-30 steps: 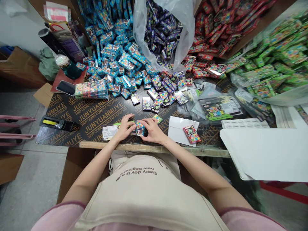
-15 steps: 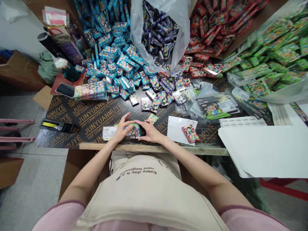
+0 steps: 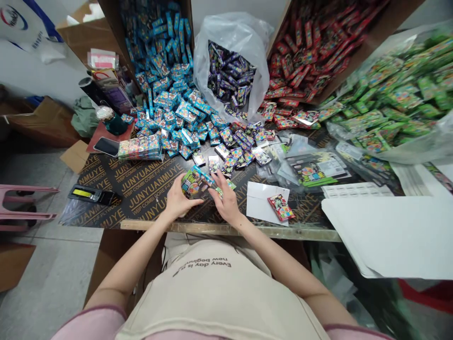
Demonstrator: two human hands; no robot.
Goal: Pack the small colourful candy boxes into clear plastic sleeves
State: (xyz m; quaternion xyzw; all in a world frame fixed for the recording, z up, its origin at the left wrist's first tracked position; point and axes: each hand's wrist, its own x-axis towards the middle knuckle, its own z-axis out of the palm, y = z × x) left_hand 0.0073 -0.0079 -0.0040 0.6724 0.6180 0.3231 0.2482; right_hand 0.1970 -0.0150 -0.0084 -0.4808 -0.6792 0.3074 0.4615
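Note:
My left hand (image 3: pixel 178 199) holds a black-and-green printed pouch (image 3: pixel 191 185) tilted up off the tabletop, its thumb along the near edge. A blue packet (image 3: pixel 202 174) shows along the pouch's far right side; I cannot tell how much of it is inside. My right hand (image 3: pixel 227 202) is at the pouch's right end, thumb and fingers apart, close to the blue packet's end. Whether those fingertips touch it is unclear. Partly behind the right fingers lies a green packet (image 3: pixel 230 184). A red packet (image 3: pixel 281 207) rests on a white card (image 3: pixel 255 200) to the right.
Heaps of blue packets (image 3: pixel 173 101), purple packets (image 3: pixel 231 75) in a clear bag, red packets (image 3: pixel 307 52) and green packets (image 3: pixel 399 101) line the back. Flat printed pouches (image 3: pixel 314 167) and white sheets (image 3: pixel 392 231) lie right. A phone (image 3: pixel 106 147) and black tape dispenser (image 3: pixel 92 194) are left.
The pouch has been lifted and turned, its printed face now more visible. My right hand has shifted right, its fingers now at the pouch's end. The camera view has tilted slightly upward.

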